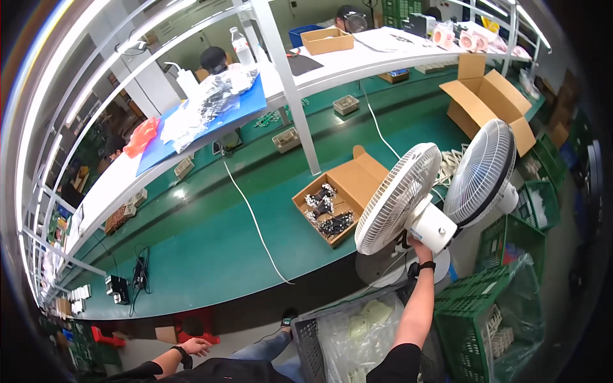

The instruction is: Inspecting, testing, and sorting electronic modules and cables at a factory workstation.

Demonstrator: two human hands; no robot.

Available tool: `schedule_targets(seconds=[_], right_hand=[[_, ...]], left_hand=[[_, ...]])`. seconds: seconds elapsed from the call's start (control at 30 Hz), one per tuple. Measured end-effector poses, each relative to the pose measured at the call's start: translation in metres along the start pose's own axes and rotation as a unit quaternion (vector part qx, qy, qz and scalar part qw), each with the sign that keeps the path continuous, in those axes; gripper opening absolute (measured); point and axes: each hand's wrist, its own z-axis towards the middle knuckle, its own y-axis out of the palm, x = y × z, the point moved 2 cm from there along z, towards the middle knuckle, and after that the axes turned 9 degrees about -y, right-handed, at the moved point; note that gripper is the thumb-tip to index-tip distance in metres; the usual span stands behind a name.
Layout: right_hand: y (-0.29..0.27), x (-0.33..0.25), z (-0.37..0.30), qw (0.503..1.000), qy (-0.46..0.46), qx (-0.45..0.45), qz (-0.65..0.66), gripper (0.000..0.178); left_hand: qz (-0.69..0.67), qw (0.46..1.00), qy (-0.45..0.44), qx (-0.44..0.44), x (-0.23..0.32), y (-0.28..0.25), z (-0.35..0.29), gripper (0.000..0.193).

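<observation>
My right hand reaches up to a white pedestal fan and closes around it just below the motor housing; part of the fingers is hidden behind the fan. Beside it stands a second fan with a blue-tinged cage, apart from my hand. Low at the left, my left hand hangs loosely near my body, fingers slightly bent and apart, holding nothing. A red stool lies just beyond it. To the left of the white fan, an open cardboard box holds bundles of dark cables with white ends.
A long green workbench curves ahead, with a white cable across it. Above runs a white shelf on metal posts. Green crates crowd the right floor; a dark crate with plastic bags sits by my legs. Other people are beyond.
</observation>
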Motion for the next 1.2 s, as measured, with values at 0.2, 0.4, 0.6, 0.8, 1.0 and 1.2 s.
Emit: schedule_targets(seconds=[0.2,0.4,0.6,0.8,1.0,1.2], right_hand=[[-0.003,0.004,0.015,0.999,0.01,-0.026,0.017,0.043],[-0.011,0.025,0.017,0.999,-0.046,-0.018,0.015,0.041],[0.012,-0.008,0.018,1.0,-0.021,0.005,0.018,0.039],[0.015,-0.008,0.017,0.999,-0.045,0.016,0.018,0.038],[0.02,-0.02,0.017,0.998,-0.058,0.005,0.008,0.037],[0.015,-0.023,0.012,0.998,-0.056,0.019,0.004,0.04]], left_hand=[[-0.018,1.0,0.001,-0.005,-0.002,0.0,-0.003,0.035],[0.005,1.0,0.0,-0.021,0.012,0.003,-0.005,0.034],[-0.005,1.0,0.007,-0.011,0.018,0.011,-0.005,0.031],[0.006,1.0,0.011,-0.011,0.028,0.01,0.002,0.032],[0.001,1.0,0.021,-0.005,0.022,0.004,0.007,0.032],[-0.002,1.0,0.022,-0.007,0.024,0.008,0.001,0.032]])
